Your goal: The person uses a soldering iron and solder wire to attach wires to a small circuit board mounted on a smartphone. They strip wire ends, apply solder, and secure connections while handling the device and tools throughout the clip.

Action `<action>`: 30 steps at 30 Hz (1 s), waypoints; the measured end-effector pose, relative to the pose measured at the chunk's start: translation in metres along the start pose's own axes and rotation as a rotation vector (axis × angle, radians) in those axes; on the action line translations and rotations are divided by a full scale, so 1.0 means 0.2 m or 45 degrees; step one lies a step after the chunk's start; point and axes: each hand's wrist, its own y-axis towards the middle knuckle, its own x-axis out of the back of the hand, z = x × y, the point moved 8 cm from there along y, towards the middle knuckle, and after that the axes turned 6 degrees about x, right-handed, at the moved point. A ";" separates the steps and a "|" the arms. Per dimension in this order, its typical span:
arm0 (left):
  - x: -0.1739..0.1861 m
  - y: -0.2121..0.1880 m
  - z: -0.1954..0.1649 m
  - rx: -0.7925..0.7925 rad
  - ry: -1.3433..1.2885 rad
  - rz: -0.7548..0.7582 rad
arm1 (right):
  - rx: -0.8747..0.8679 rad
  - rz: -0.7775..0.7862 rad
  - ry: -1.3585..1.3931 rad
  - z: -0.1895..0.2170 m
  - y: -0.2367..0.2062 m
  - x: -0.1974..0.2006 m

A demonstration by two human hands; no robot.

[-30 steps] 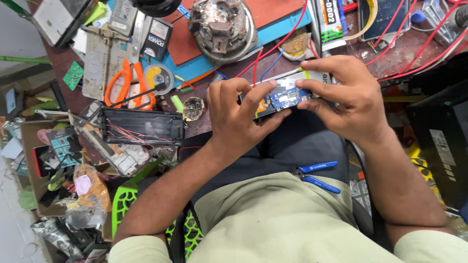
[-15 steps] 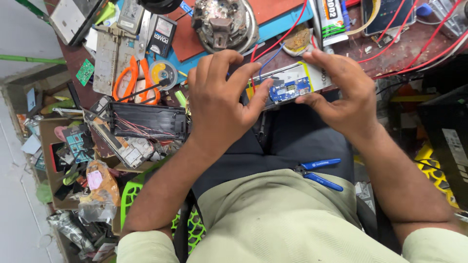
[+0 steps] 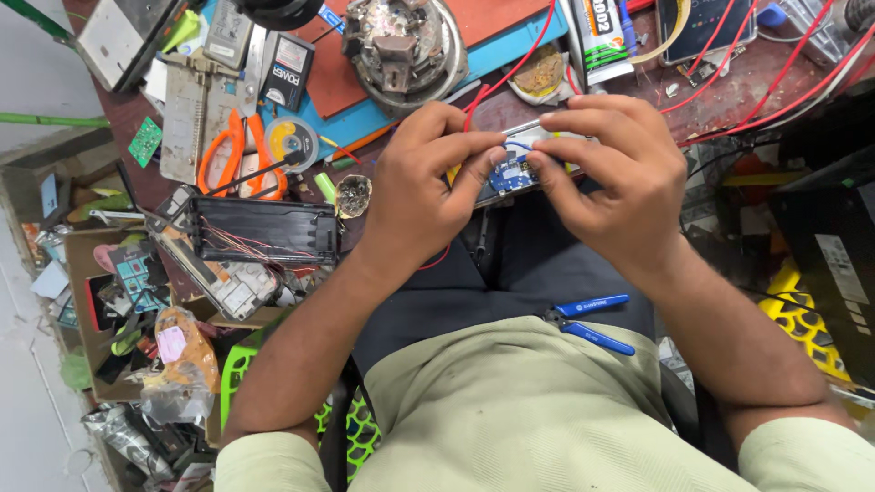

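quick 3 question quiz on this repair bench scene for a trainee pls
1. True or false: both hands hold the small blue circuit board.
2. Which tool lies on the person's lap? A) orange scissors B) blue-handled cutters C) a hammer
3. What black, open thing lies on the bench beside the left hand?

Key:
1. True; the left hand and the right hand pinch it between them.
2. B, the blue-handled cutters; the orange scissors lie on the bench.
3. A black casing with thin wires inside.
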 end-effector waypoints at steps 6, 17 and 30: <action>0.05 -0.03 0.03 -0.015 -0.169 0.032 | 0.172 -0.009 -0.235 0.14 0.04 0.02; 0.03 -0.05 0.04 -0.134 -0.162 0.008 | 0.350 0.119 -0.365 0.26 0.05 -0.05; 0.00 -0.06 0.05 -0.199 -0.048 -0.019 | 0.553 0.149 -0.189 0.25 0.06 -0.09</action>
